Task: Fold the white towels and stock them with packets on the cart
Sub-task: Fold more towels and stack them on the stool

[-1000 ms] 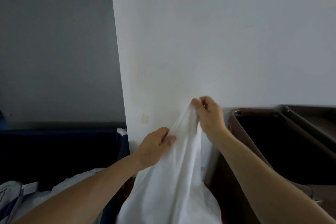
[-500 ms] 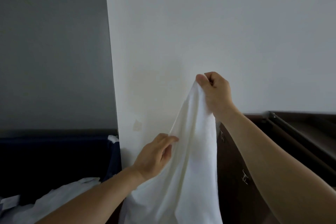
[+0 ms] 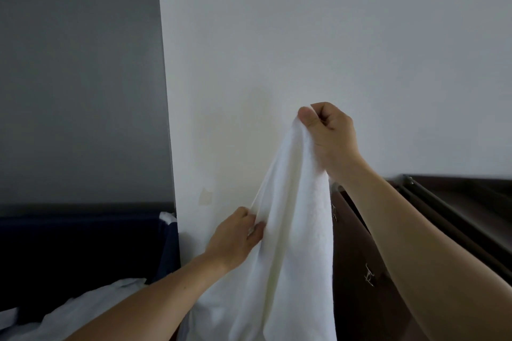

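Left hand point(image 3: 235, 239) has curled tighter, now pinching the side edge of the hanging white terry towel point(image 3: 293, 230). Right hand point(image 3: 331, 138) stays clenched on its top corner, raised.

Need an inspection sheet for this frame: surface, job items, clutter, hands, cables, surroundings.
Surface: nothing seen.
Job's things: white towel unfolded, hanging in the air; brown cart at right; packets not in view.
Clutter: loose white linen in dark blue bin at left.
Hands: right hand pinches the towel's top; left hand pinches its edge lower down.
Cables: nothing seen.
Surroundings: white wall ahead, grey wall at left.
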`<move>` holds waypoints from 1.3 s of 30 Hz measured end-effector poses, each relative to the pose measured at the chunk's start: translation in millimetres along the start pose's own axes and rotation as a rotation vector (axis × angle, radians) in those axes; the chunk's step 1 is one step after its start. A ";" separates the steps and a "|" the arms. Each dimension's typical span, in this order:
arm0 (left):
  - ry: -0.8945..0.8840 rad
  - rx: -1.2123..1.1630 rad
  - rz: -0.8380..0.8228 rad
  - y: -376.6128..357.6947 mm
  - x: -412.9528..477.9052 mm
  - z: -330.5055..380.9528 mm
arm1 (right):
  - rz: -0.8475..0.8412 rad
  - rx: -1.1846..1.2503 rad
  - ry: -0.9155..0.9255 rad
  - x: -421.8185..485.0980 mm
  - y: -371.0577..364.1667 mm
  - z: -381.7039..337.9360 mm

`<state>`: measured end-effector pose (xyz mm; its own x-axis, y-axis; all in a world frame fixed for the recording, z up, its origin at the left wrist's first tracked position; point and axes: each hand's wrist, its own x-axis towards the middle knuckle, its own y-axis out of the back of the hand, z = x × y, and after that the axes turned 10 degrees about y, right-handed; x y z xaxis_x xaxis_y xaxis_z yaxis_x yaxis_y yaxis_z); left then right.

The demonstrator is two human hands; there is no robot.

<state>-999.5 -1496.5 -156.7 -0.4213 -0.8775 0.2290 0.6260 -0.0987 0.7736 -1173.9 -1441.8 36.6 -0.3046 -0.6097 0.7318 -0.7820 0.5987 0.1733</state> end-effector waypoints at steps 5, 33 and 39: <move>-0.077 -0.177 0.005 -5.4 -7.3 -19.2 | 0.037 -0.060 -0.037 3.5 14.5 9.5; -0.133 -0.315 0.227 18.1 -34.8 -63.1 | 0.191 -0.124 -0.104 20.0 35.1 27.2; -0.045 -0.312 0.122 19.5 -35.1 -63.5 | 0.185 -0.132 -0.102 20.3 36.2 27.2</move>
<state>-930.8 -1497.5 -187.2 -0.3553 -0.8709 0.3396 0.8413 -0.1396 0.5223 -1223.1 -1446.6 39.8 -0.4943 -0.5290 0.6898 -0.6324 0.7633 0.1321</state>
